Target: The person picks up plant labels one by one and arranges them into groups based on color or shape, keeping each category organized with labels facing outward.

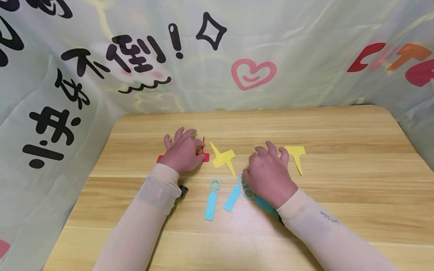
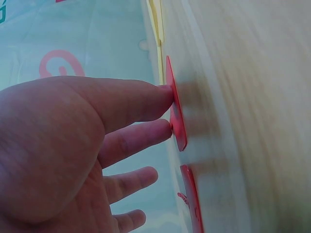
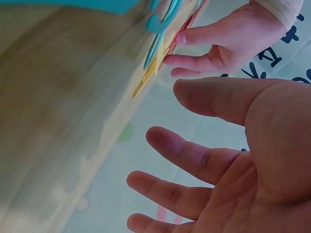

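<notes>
My left hand (image 1: 183,150) is over the red tags, its thumb and index finger pinching one flat red tag (image 2: 177,116) at the table surface. A second red tag (image 2: 193,199) lies beside it, mostly under that hand in the head view. My right hand (image 1: 269,175) hovers over the blue loop tags with its fingers spread and nothing in them. Below it, a blue loop tag (image 1: 266,206) is partly hidden; another blue tag (image 1: 232,198) lies to its left, and a third blue tag (image 1: 211,206) farther left.
Two yellow T-shaped labels (image 1: 223,158) lie crossed between the hands. Another yellow T-shaped label (image 1: 295,151) sits right of the right hand. The wooden table (image 1: 356,150) meets a printed cloth (image 1: 305,49) along its back and left side.
</notes>
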